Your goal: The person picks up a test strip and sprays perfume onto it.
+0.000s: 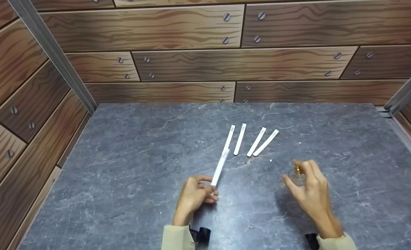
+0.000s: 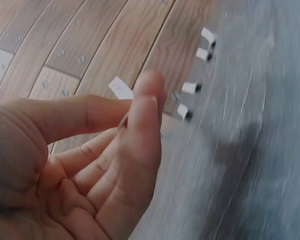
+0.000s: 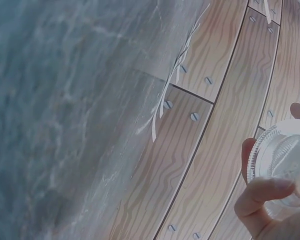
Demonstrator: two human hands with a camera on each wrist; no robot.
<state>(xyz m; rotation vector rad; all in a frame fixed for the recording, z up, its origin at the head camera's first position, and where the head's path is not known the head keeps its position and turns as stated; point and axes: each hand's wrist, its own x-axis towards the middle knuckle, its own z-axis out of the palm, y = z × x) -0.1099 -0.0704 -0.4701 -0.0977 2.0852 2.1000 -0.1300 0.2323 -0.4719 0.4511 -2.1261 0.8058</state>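
Observation:
Between thumb and fingers of my left hand (image 1: 195, 192) is a narrow white paper strip (image 1: 219, 169), pointing away from me. In the left wrist view the far end of this strip (image 2: 121, 88) shows marks, and the fingers cover the rest. My right hand (image 1: 313, 191) grips a round clear glass bottle (image 3: 270, 165) with a gold spray top (image 1: 298, 170), and a finger lies at that top. The bottle is off to the right of the strip, apart from it. Farther back, several similar white strips (image 1: 240, 139) lie fanned out on the table.
The grey marbled tabletop (image 1: 129, 166) meets a wood-patterned wall (image 1: 191, 66) at the back. Metal frame posts (image 1: 57, 59) stand at the corners. A tiny white speck (image 1: 270, 160) lies right of the strips. Each wrist wears a black camera mount (image 1: 203, 236).

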